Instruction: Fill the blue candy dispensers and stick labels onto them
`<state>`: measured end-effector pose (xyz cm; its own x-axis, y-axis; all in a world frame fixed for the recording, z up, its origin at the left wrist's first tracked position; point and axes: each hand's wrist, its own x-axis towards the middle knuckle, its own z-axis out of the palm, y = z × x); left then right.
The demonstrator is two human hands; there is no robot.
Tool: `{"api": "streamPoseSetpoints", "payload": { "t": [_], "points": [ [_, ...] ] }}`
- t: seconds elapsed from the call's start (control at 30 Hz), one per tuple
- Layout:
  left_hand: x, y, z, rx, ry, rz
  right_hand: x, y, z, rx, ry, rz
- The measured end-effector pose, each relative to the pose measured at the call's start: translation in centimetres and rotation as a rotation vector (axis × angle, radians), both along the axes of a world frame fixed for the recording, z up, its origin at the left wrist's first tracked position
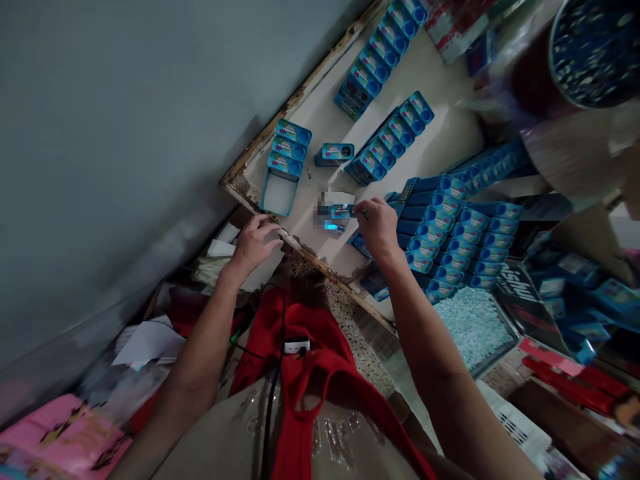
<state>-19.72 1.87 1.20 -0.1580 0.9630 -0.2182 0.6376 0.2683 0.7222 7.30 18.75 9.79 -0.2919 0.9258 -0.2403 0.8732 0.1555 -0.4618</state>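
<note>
My right hand (379, 225) is closed in a pinch on the near end of a small blue printed box (342, 211), held low above the white table (327, 250). A blurred patch beside that box hides part of what lies there. Over the table's front edge, my left hand (256, 245) has its fingers apart and holds nothing. Just beyond it sits an open blue tray (281, 193) with a pale inside, touching a short row of blue boxes (289, 148). A single blue box (336, 153) with a dark round spot stands farther back.
Rows of blue boxes (393, 143) run along the table, with more stacked (435, 233) to the right. A round tub (595, 57) of small dark pieces is at upper right. A bin of pale blue pieces (473, 327) stands below the stack. A wall (125, 120) borders the left.
</note>
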Motion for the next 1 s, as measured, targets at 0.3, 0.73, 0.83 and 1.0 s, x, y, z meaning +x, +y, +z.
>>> {"api": "streamPoseSetpoints", "payload": {
  "t": [0.3, 0.73, 0.83, 1.0],
  "points": [
    [2.7, 2.3, 2.4, 0.093, -0.114, 0.261, 1.8, -6.3, 3.5, -0.407, 0.890, -0.717],
    [4.9, 5.5, 5.1, 0.146, 0.005, 0.304, 5.7, -18.3, 2.7, -0.970, 0.859, -0.811],
    [6.2, 5.8, 5.4, 0.161, 0.023, 0.299, 6.6, -17.0, 2.5, -0.907, 0.826, -0.736],
    [9.0, 7.9, 6.2, 0.226, 0.054, 0.250, 8.3, -17.3, 2.0, -0.894, 0.803, -0.737]
  ]
}}
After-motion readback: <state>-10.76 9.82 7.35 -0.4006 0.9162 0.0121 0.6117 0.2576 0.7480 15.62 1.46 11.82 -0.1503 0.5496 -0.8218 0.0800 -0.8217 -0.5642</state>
